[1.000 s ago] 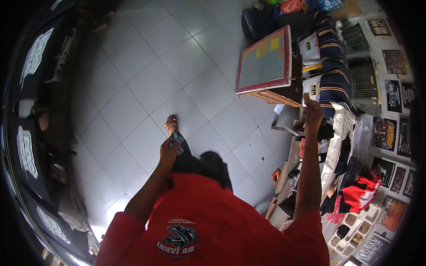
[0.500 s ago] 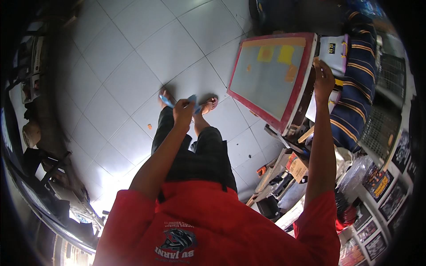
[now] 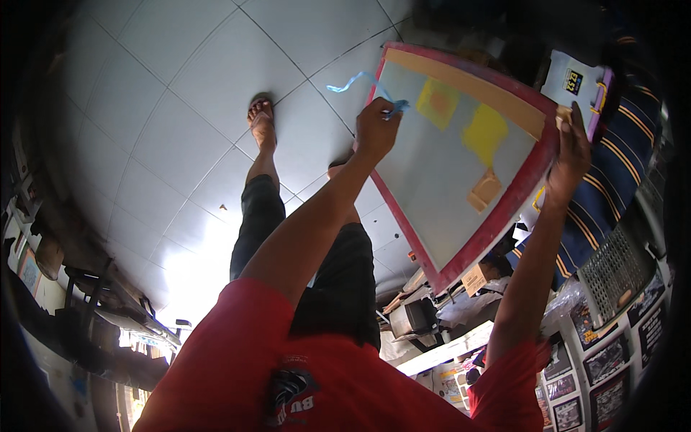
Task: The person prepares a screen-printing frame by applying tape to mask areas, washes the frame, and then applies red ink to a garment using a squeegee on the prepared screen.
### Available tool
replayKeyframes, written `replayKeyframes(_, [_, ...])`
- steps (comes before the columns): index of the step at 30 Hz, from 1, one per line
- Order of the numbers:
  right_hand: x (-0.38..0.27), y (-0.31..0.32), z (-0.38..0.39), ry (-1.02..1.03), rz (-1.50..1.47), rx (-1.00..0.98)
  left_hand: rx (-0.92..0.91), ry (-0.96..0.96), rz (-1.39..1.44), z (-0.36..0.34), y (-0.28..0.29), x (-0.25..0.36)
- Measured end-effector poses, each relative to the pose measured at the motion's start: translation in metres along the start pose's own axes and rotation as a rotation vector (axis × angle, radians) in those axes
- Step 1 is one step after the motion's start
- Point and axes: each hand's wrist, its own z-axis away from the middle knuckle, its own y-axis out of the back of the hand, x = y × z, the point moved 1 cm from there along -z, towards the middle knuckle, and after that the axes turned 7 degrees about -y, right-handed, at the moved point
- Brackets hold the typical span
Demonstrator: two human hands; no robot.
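My left hand [image 3: 378, 129] is closed on a thin light-blue strip [image 3: 349, 84], whose loose end curls up and to the left. It hovers over the left edge of a flat screen-printing frame [image 3: 450, 277] with a red border. The pale mesh [image 3: 432, 169] bears two yellow patches [image 3: 486, 133], a brown tape band [image 3: 471, 85] along its far side and a brown tape square [image 3: 484, 191]. At the frame's far right corner, the fingers of my right hand [image 3: 568, 158] pinch a small brown piece [image 3: 563, 117]; its exact kind is unclear.
A white package with a purple edge [image 3: 572, 83] lies beyond the frame's right corner. Dark-blue striped cloth [image 3: 608, 173] and a grey perforated crate [image 3: 612, 270] are on the right. A cardboard box [image 3: 473, 279] sits below the frame. Grey floor tiles [image 3: 187, 93] stretch out on the left.
My left hand has moved up and right with the blue strip, from above my feet to the frame's left side. My right hand stays by the frame's corner. I have stepped closer to the frame.
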Motion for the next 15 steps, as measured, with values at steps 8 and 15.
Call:
replayKeyframes(8, [0.02,0.002,-0.004,0.059,0.191,0.052,0.009,-0.092,0.165,-0.028,-0.108,-0.015])
replayKeyframes(15, [0.001,-0.013,-0.004,0.065,0.284,0.047,0.067,0.056,0.148,-0.068,-0.144,-0.088])
